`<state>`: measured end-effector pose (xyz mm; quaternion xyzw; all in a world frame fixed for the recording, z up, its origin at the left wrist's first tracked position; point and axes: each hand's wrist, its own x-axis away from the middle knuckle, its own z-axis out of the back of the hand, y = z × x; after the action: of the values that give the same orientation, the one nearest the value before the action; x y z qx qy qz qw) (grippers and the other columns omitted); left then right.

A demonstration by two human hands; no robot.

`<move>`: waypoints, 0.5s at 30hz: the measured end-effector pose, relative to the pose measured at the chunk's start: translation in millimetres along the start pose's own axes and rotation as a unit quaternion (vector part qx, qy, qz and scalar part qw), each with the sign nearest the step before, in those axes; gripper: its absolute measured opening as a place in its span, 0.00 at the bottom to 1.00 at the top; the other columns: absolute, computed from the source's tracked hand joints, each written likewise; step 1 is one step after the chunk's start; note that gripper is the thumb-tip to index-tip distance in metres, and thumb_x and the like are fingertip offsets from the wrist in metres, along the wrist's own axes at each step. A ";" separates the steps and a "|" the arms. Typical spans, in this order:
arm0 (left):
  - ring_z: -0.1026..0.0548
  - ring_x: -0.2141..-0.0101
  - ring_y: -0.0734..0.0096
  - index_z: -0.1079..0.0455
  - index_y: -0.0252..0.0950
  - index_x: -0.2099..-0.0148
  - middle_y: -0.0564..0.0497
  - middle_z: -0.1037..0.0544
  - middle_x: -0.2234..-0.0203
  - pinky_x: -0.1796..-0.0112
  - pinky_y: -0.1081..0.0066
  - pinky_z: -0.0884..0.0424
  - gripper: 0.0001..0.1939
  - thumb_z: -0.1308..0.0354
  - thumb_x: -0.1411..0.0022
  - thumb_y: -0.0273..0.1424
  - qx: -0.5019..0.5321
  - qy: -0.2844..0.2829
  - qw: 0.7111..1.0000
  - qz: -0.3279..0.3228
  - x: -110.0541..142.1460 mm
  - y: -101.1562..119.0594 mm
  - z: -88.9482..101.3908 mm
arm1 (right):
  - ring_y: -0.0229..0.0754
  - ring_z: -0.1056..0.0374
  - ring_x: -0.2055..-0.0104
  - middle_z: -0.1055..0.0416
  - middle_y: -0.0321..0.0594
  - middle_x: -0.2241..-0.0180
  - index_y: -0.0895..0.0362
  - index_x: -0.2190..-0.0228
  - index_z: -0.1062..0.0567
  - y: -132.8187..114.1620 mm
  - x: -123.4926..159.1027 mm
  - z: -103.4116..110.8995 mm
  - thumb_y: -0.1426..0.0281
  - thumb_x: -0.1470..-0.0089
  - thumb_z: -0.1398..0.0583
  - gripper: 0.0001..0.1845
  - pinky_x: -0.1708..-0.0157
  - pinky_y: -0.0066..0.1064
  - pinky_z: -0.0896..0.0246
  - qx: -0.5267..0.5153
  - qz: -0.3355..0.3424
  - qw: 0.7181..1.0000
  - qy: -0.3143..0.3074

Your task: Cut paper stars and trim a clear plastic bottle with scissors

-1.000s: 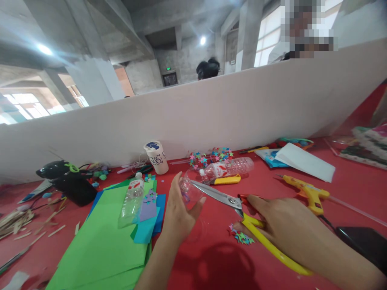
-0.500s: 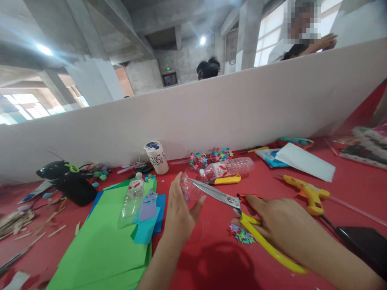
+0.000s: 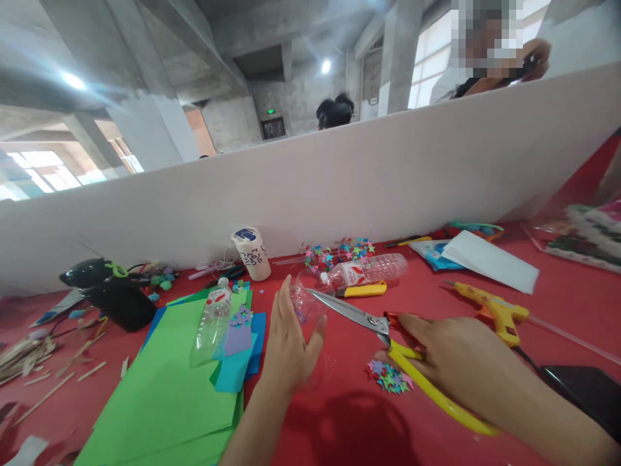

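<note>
plastic (image 3: 305,301) sits in the left hand (image 3: 287,353), mid-table in front of the bottle (image 3: 356,270); fingers and thumb curve widely round it, likely to brace it against the scissors (image 3: 352,314). the right hand (image 3: 449,343) is closed round their handles, blades angled across to its rim, probably so the tips reach it. whether they bite, i cannot tell. stars (image 3: 391,377) lie beneath, just nearer the body.

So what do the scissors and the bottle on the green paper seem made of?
The scissors have shiny grey metal blades, probably steel, catching light; the smooth yellow handle could be plastic or coated metal. The bottle looks clear, glossy plastic: green paper shows through.
</note>
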<state>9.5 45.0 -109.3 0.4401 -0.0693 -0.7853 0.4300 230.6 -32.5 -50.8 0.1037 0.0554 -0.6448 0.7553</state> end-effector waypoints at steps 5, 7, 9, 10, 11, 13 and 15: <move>0.47 0.33 0.48 0.61 0.39 0.29 0.33 0.41 0.36 0.39 0.39 0.44 0.34 0.53 0.30 0.40 -0.008 -0.028 0.999 0.027 1.9 8.2 -0.1 | 0.58 0.24 0.78 0.25 0.43 0.83 0.54 0.71 0.28 -0.6 3.0 5.4 0.51 0.39 0.49 0.22 0.79 0.33 0.64 -0.034 -0.008 0.999 0.014; 0.47 0.33 0.48 0.62 0.39 0.29 0.33 0.42 0.35 0.39 0.39 0.45 0.34 0.53 0.30 0.41 -0.012 -0.034 0.999 0.035 2.1 11.5 -1.7 | 0.59 0.25 0.79 0.25 0.43 0.83 0.54 0.71 0.28 -1.4 4.1 5.3 0.51 0.39 0.50 0.22 0.79 0.33 0.65 -0.030 -0.013 0.999 0.025; 0.46 0.33 0.48 0.63 0.38 0.29 0.32 0.42 0.36 0.39 0.38 0.45 0.34 0.54 0.30 0.41 -0.017 -0.034 0.999 0.038 2.4 13.0 -2.9 | 0.58 0.25 0.80 0.26 0.43 0.84 0.55 0.72 0.28 -2.1 4.4 4.4 0.52 0.38 0.50 0.23 0.79 0.33 0.66 -0.020 -0.011 0.999 0.034; 0.46 0.33 0.48 0.62 0.39 0.29 0.32 0.41 0.36 0.39 0.38 0.45 0.33 0.54 0.30 0.41 -0.019 -0.034 0.998 0.039 2.6 13.2 -3.2 | 0.57 0.26 0.81 0.27 0.43 0.85 0.55 0.73 0.28 -2.3 4.1 3.7 0.52 0.38 0.51 0.23 0.79 0.33 0.66 -0.016 -0.009 0.999 0.037; 0.45 0.33 0.48 0.62 0.39 0.29 0.33 0.41 0.36 0.39 0.38 0.45 0.33 0.54 0.30 0.41 -0.020 -0.032 0.999 0.040 2.9 13.1 -3.5 | 0.56 0.26 0.82 0.27 0.43 0.85 0.55 0.73 0.28 -2.3 3.6 2.9 0.52 0.38 0.51 0.24 0.79 0.33 0.67 -0.013 -0.006 0.999 0.043; 0.45 0.33 0.48 0.62 0.39 0.29 0.33 0.41 0.36 0.39 0.39 0.44 0.33 0.54 0.30 0.41 -0.020 -0.029 0.998 0.043 3.5 12.5 -3.7 | 0.55 0.27 0.83 0.28 0.43 0.86 0.55 0.73 0.28 -2.0 2.2 0.8 0.53 0.37 0.52 0.24 0.80 0.33 0.67 -0.009 0.001 0.998 0.055; 0.45 0.33 0.48 0.61 0.39 0.29 0.34 0.41 0.36 0.39 0.39 0.44 0.33 0.54 0.30 0.41 -0.021 -0.027 0.998 0.046 3.7 11.9 -4.0 | 0.53 0.29 0.84 0.29 0.43 0.86 0.55 0.74 0.28 -1.5 1.0 -1.6 0.54 0.38 0.51 0.23 0.80 0.33 0.68 -0.010 -0.004 0.997 0.073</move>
<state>19.0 36.0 -108.3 0.4061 -0.0848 -0.7775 0.4727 229.4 -33.4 -52.6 0.1426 0.1171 -0.6382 0.7474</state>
